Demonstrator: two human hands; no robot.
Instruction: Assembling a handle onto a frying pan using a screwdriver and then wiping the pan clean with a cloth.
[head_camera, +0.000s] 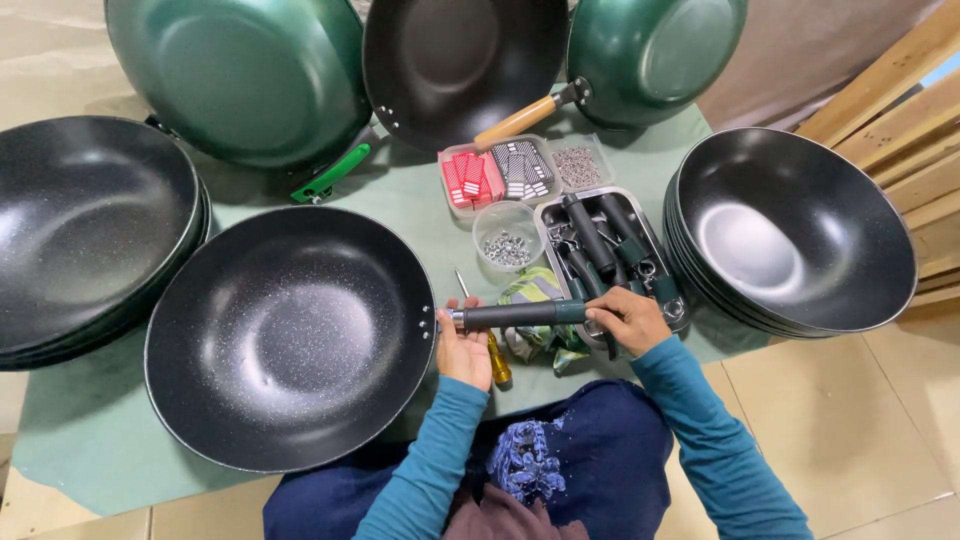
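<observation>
Nearest the body, two teal sleeves are seen reaching forward over a dark blue lap. A dark pan handle (520, 315) is held level between the two hands, its long axis running left to right across the view. The left hand (464, 350) is curled under and around the metal-tipped end, thumb uppermost, fingers closed on it; the right hand (628, 318) is closed over the green-banded butt end, knuckles up, wrist bent inward. The grip of both hands is firm and nearly full, with only the middle of the handle left bare.

The metal tip is pointed at the rim of the speckled black wok (290, 335), which lies just to the left of the left hand, two small rivet holes being visible on the near rim (the tip and the rim appear close but whether they touch cannot be told). The left hand is the nearer one to the wok.

Just beneath the handle a yellow-handled screwdriver (497, 360) and a crumpled wrapper (535, 290) are laid on the green mat (90, 430). Beyond them a metal tray (548, 222) of further handles, a small bowl of nuts (507, 240) and a divided box of small parts (500, 175) are set. Stacks of black woks are placed at either side, and green-backed woks are propped at the far edge.
</observation>
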